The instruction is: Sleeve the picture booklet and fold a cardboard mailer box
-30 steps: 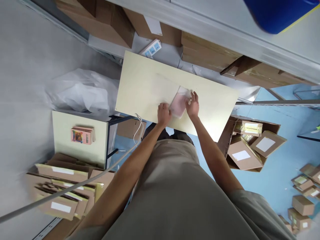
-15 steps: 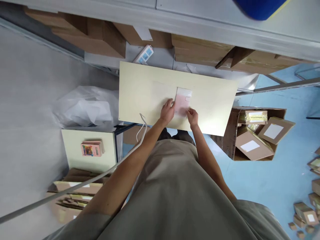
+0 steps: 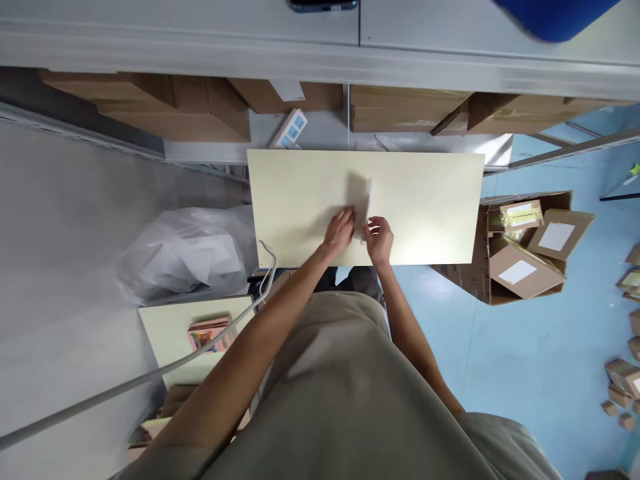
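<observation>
Thing: a thin flat packet (image 3: 361,200), pale and washed-out, smeared by motion so that it reads as a narrow greyish strip; no print can be made out on it.
Where it is: on the cream table (image 3: 430,200), in the middle and close to the near edge, between my two hands.
My left hand (image 3: 340,230): fingers held together and laid against the packet's left side; I cannot tell whether they grip it or only touch it.
My right hand (image 3: 379,237): fingers curled in, thumb and forefinger pinching the packet's near edge.
Around: a power strip (image 3: 290,128) lies beyond the table's far left corner, and an open carton (image 3: 525,253) of small boxes stands by the right end.
Changed from half a second ago: then the packet lay flat and showed a clear pink face with a white top. Now the pink is gone to blur. My hands have drawn closer together.
</observation>
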The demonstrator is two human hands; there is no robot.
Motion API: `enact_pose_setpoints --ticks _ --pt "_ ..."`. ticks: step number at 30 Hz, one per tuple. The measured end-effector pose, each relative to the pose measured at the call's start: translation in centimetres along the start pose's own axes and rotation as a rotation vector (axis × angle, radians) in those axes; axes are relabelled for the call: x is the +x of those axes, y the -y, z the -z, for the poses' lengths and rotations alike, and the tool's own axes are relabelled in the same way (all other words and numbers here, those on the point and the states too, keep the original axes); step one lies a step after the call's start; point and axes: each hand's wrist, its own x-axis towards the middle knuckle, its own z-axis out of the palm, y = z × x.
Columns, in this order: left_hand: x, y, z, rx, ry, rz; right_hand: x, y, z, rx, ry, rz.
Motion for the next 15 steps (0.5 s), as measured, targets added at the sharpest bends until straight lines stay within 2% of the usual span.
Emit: enact_pose_setpoints --ticks 3,5,9,12,15 --pt "-2.3 3.1 1.8 -0.012 -0.051 0.036 -0.2 1.3 -4.2 -0.069 0.005 0.055" --pt "-4.0 4.8 2.7 -0.032 -0.040 0.039 0.0 1.8 -7.0 -0.140 0.032 0.057" --pt "-6.1 6.5 3.3 -0.118 -0.041 0.035 0.4 2.3 -11.0 -0.297 0.048 0.022" --pt "-6.6 6.5 3.0 -0.161 -0.053 0.060 0.4 2.3 -11.3 -0.348 0.061 0.006" --pt "-6.7 6.0 2.4 -0.214 -0.103 0.153 0.2 1.7 -9.4 -0.369 0.012 0.008"
